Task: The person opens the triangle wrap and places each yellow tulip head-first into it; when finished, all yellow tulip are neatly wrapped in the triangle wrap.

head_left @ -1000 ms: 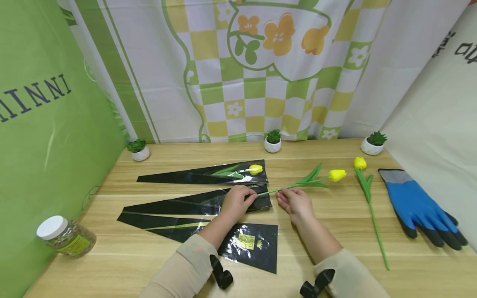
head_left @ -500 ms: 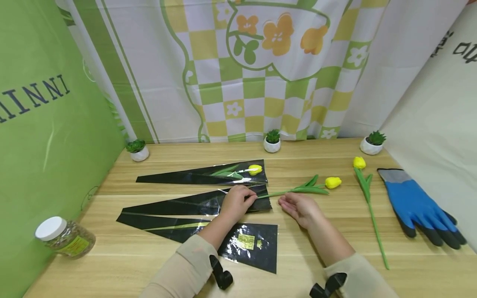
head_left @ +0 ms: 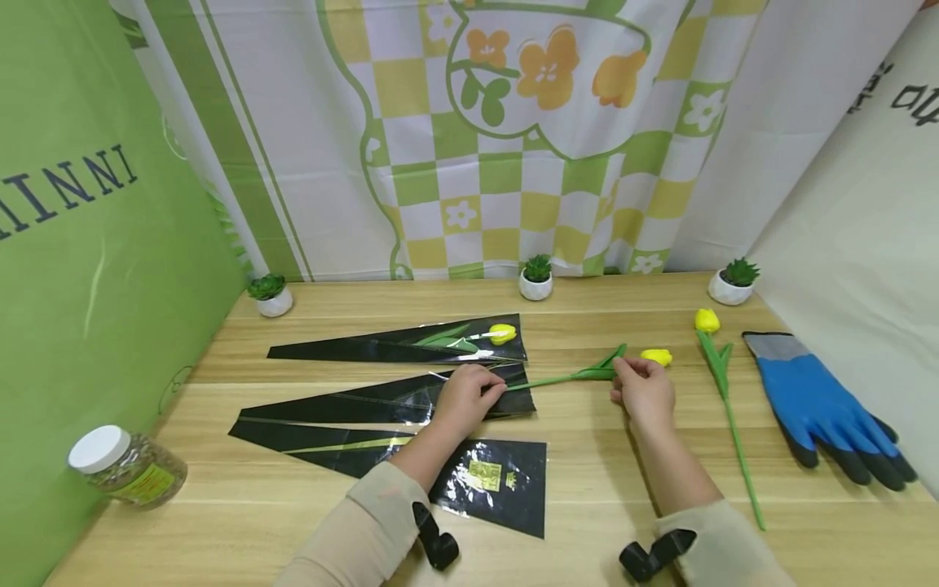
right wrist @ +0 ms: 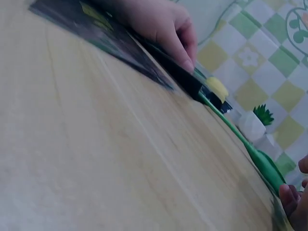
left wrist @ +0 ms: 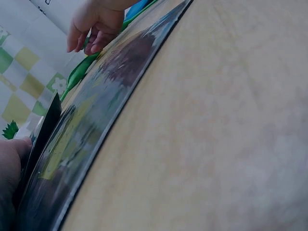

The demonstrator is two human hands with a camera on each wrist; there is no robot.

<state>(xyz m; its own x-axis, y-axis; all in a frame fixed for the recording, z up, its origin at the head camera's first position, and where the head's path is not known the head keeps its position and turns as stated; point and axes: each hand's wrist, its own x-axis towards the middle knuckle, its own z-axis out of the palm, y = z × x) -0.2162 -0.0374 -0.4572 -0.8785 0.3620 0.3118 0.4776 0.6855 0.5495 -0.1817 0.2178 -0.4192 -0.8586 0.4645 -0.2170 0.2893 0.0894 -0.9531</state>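
Observation:
My left hand (head_left: 469, 399) pinches the mouth of a black flower sleeve (head_left: 345, 399), thumb and fingers on its right end. A yellow artificial tulip (head_left: 656, 357) lies sideways with its green stem (head_left: 539, 382) running into that mouth. My right hand (head_left: 645, 395) holds this tulip by its leaves (head_left: 596, 373), just below the bloom. In the right wrist view the leaf (right wrist: 267, 168) meets the right fingertips (right wrist: 288, 197). The stem's end is hidden behind the left hand and sleeve.
Behind lies a sleeve (head_left: 352, 349) with a tulip inside; another sleeve (head_left: 506, 489) lies in front. A loose tulip (head_left: 726, 383) and a blue glove (head_left: 822, 399) are at right. A lidded jar (head_left: 132, 465) stands left, small potted plants (head_left: 537, 281) along the back.
The right hand has let go of the stem near the sleeve, drawn back, and moved right to the leaves. The bloom has dropped slightly. The left hand stays in place.

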